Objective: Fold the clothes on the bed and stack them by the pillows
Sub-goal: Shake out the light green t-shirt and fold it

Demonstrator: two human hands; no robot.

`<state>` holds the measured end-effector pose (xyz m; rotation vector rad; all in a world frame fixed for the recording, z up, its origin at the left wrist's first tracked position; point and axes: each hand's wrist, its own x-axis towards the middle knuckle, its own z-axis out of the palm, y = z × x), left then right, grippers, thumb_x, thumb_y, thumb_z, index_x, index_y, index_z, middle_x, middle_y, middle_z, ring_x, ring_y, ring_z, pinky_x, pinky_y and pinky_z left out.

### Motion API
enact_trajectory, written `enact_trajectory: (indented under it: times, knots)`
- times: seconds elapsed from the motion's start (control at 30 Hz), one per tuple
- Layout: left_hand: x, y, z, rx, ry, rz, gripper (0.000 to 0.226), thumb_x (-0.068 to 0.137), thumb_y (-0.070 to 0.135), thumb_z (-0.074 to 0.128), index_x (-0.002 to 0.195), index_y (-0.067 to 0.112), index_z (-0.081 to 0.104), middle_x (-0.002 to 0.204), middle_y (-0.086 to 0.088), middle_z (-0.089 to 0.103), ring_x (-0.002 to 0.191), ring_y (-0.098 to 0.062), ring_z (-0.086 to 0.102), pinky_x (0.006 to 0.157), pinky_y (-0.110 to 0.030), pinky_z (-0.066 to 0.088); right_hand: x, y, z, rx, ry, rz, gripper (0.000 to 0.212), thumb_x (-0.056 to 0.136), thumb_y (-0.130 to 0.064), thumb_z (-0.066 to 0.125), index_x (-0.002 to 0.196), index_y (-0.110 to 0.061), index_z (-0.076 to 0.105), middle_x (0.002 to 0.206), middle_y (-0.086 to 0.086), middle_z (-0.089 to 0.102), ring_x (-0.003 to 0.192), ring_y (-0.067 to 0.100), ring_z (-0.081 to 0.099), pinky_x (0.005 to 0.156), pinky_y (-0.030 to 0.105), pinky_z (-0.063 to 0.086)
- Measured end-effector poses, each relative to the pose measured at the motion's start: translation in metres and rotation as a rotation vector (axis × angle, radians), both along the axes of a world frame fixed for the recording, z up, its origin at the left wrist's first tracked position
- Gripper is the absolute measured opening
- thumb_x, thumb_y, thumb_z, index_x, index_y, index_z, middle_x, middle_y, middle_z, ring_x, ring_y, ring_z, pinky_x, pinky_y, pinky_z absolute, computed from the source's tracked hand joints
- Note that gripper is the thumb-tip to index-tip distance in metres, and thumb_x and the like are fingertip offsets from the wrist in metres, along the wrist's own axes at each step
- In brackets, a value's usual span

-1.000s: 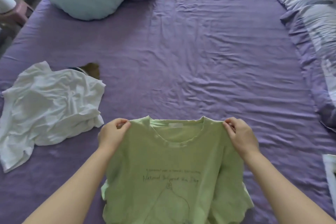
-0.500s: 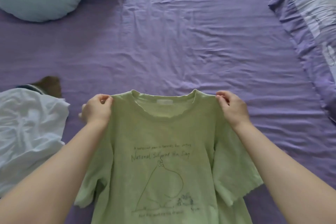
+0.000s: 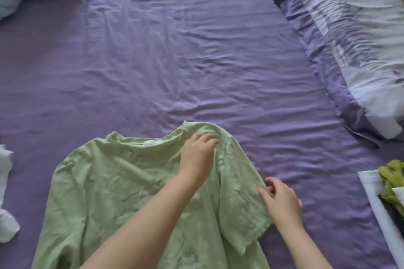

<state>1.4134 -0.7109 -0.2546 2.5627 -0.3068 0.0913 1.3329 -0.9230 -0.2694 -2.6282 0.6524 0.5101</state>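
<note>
Both grips loose: left hand [image 3: 197, 155] flat on green T-shirt [image 3: 113, 183], right hand [image 3: 282, 201] at its sleeve, purple bedsheet [image 3: 175, 61] beneath.

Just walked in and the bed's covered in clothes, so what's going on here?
A person is laying a light green T-shirt flat on the purple bed sheet to fold it. The left hand presses on the shirt's right shoulder near the collar, while the right hand is at the edge of that side's sleeve. No fold is made yet. A crumpled white garment waits at the left.
</note>
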Motion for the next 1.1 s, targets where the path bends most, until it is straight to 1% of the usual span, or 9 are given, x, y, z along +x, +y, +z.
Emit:
enact_trajectory:
  times: [0.2,0.33,0.47,0.6,0.67,0.77,0.93,1.0,1.1]
  knots:
    - [0.046,-0.031,-0.020,0.278,0.194,-0.127,0.053,0.083,0.000,0.050,0.131,0.021,0.054,0.133,0.001,0.053,0.109,-0.028,0.049,0.088,-0.036,0.042,-0.003,-0.017,0.006,-0.112,0.250,0.151,0.014,0.084,-0.041,0.058,0.086,-0.027,0.055,0.103,0.000,0.054,0.106,0.023,0.048,0.077,0.031,0.040]
    - [0.063,-0.039,-0.021,0.399,0.379,-0.120,0.030,0.090,0.015,0.053,0.119,0.020,0.057,0.117,-0.007,0.051,0.100,-0.031,0.058,0.067,-0.036,0.042,0.013,-0.039,-0.002,0.304,0.061,-0.240,0.018,0.083,-0.018,0.063,0.072,-0.015,0.049,0.075,0.005,0.055,0.071,0.024,0.055,0.058,0.034,0.049]
    - [0.075,-0.043,-0.020,0.185,0.417,0.126,0.021,0.091,0.016,0.049,0.108,0.020,0.059,0.112,-0.005,0.050,0.095,-0.031,0.058,0.068,-0.034,0.043,0.052,-0.059,-0.007,0.601,-0.210,-0.647,0.023,0.083,0.000,0.060,0.073,-0.018,0.051,0.076,0.005,0.050,0.067,0.022,0.055,0.045,0.032,0.054]
    - [0.077,-0.053,-0.019,-0.112,0.411,0.359,0.021,0.089,0.009,0.050,0.107,0.012,0.061,0.117,-0.010,0.050,0.096,-0.030,0.056,0.075,-0.032,0.042,0.104,-0.076,-0.006,0.496,-0.409,-0.658,0.021,0.079,-0.001,0.061,0.073,-0.020,0.053,0.088,0.017,0.063,0.084,0.040,0.063,0.074,0.053,0.054]
    - [0.073,-0.058,-0.020,-0.167,0.398,0.370,0.021,0.090,0.007,0.051,0.109,0.009,0.059,0.121,-0.011,0.046,0.097,-0.031,0.056,0.077,-0.032,0.042,0.117,-0.079,-0.003,0.366,-0.426,-0.596,0.014,0.079,-0.007,0.064,0.085,-0.017,0.057,0.096,0.017,0.066,0.090,0.036,0.062,0.083,0.045,0.050]
    - [0.059,-0.062,-0.022,-0.233,0.401,0.274,0.039,0.088,0.009,0.058,0.126,0.014,0.050,0.149,-0.013,0.023,0.121,-0.029,0.048,0.095,-0.029,0.039,0.116,-0.069,0.001,0.260,-0.446,-0.383,0.039,0.082,-0.007,0.064,0.120,-0.008,0.054,0.121,0.018,0.060,0.111,0.033,0.055,0.092,0.033,0.038]
    - [-0.001,-0.065,-0.041,0.153,0.228,-0.024,0.067,0.093,0.024,0.051,0.150,0.030,0.018,0.150,0.000,-0.030,0.146,-0.026,-0.011,0.118,-0.043,0.003,0.056,-0.016,-0.006,-0.131,-0.381,0.379,0.064,0.078,-0.015,0.071,0.137,-0.013,0.047,0.146,0.023,0.036,0.137,0.041,0.030,0.106,0.056,0.029]
    - [-0.025,-0.057,-0.043,0.309,0.279,-0.062,0.066,0.091,0.031,0.054,0.149,0.031,0.023,0.156,-0.002,-0.015,0.147,-0.030,-0.003,0.115,-0.052,0.002,0.033,-0.006,-0.014,-0.221,-0.227,0.514,0.059,0.085,-0.023,0.066,0.139,-0.022,0.044,0.149,0.015,0.035,0.138,0.039,0.029,0.105,0.062,0.028]
    - [-0.054,-0.029,-0.038,0.404,0.283,-0.002,0.061,0.068,0.032,0.080,0.125,0.025,0.061,0.141,-0.011,0.049,0.128,-0.035,0.048,0.099,-0.059,0.039,0.023,0.001,-0.013,-0.279,-0.036,0.380,0.060,0.093,-0.022,0.052,0.147,-0.023,0.027,0.155,0.013,0.019,0.143,0.037,0.012,0.111,0.062,0.013]
